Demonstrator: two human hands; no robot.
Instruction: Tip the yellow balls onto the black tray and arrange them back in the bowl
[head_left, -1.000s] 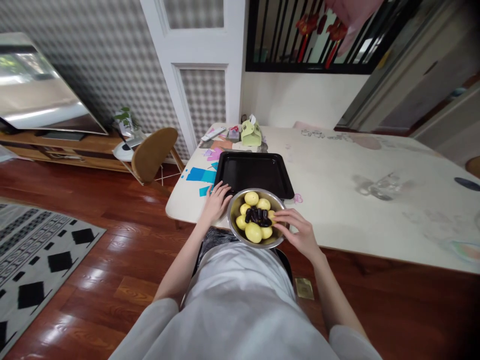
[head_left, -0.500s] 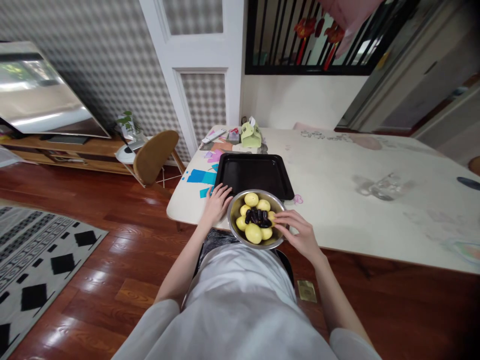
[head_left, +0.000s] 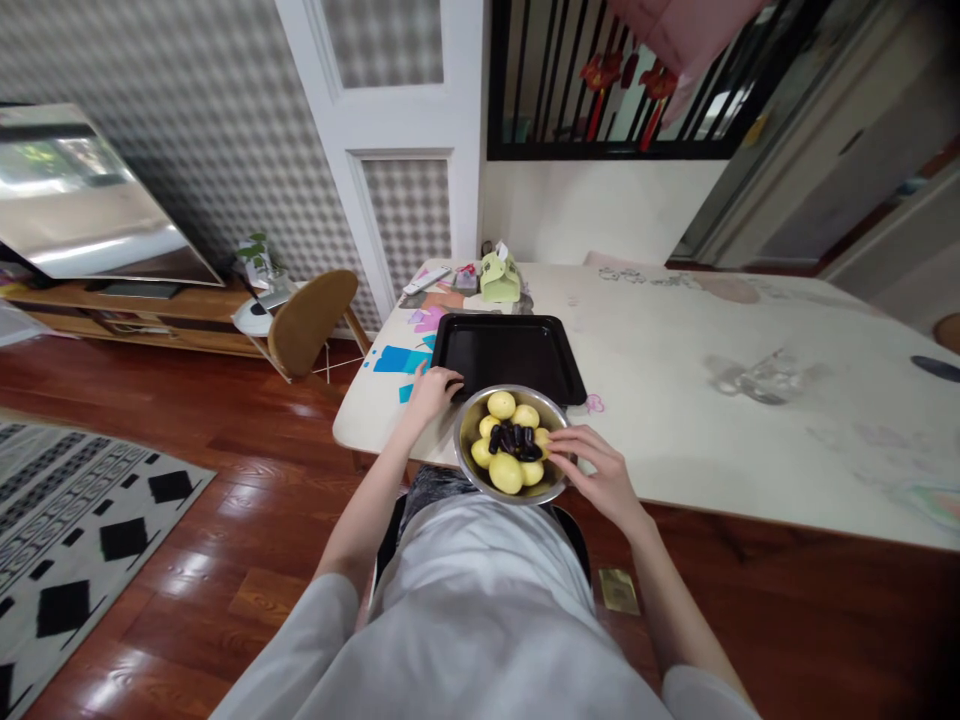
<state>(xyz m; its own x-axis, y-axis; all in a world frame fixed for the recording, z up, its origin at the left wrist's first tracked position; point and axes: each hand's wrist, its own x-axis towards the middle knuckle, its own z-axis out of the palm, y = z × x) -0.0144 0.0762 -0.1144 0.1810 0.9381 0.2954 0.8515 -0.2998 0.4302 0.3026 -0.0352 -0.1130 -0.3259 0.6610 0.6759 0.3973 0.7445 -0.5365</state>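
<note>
A steel bowl [head_left: 466, 447] stands at the near edge of the pale table [head_left: 675, 380]. It holds several yellow potatoes [head_left: 506, 470] and a few dark purple pieces [head_left: 514, 440]. My right hand [head_left: 592, 470] rests on the bowl's right rim with its fingers curled round a potato there. My left hand [head_left: 433, 387] lies by the near left corner of the empty black baking tray [head_left: 510, 352], fingertips bent onto its edge. The tray sits just behind the bowl.
Blue and pink paper pieces [head_left: 397, 358], a green object [head_left: 499, 277] and a remote lie at the table's far left. A wooden chair [head_left: 307, 320] stands left of the table, a TV [head_left: 90, 200] beyond it. A clear glass dish [head_left: 757, 377] sits to the right.
My left hand has slid a little forward onto the tray's corner, its fingers bending over the edge. My right hand stays at the bowl's rim. The view has shifted slightly downward.
</note>
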